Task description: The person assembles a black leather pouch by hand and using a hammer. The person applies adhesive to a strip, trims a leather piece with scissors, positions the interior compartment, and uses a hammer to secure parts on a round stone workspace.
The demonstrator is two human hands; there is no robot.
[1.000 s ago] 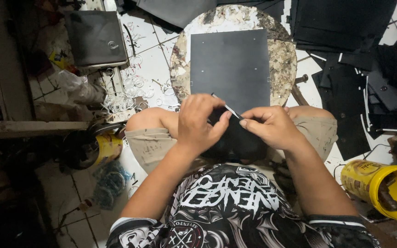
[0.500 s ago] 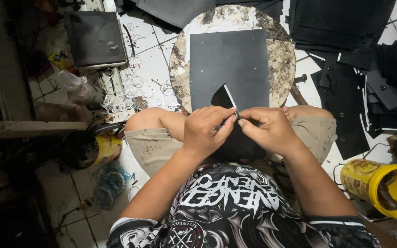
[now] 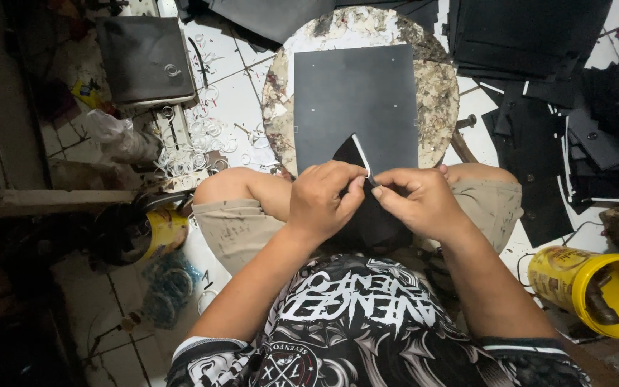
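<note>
Both forearms reached forward over the lap and met at the knees. The left hand [image 3: 322, 198] and right hand [image 3: 418, 201] were curled, their fingertips pinched together, knuckles up.

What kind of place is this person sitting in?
Probably a small craft workshop on a tiled floor. Stacks of cut black sheets lie about, a dark rectangular sheet rests on a round, scarred cutting block, and both hands hold a small black piece.
</note>
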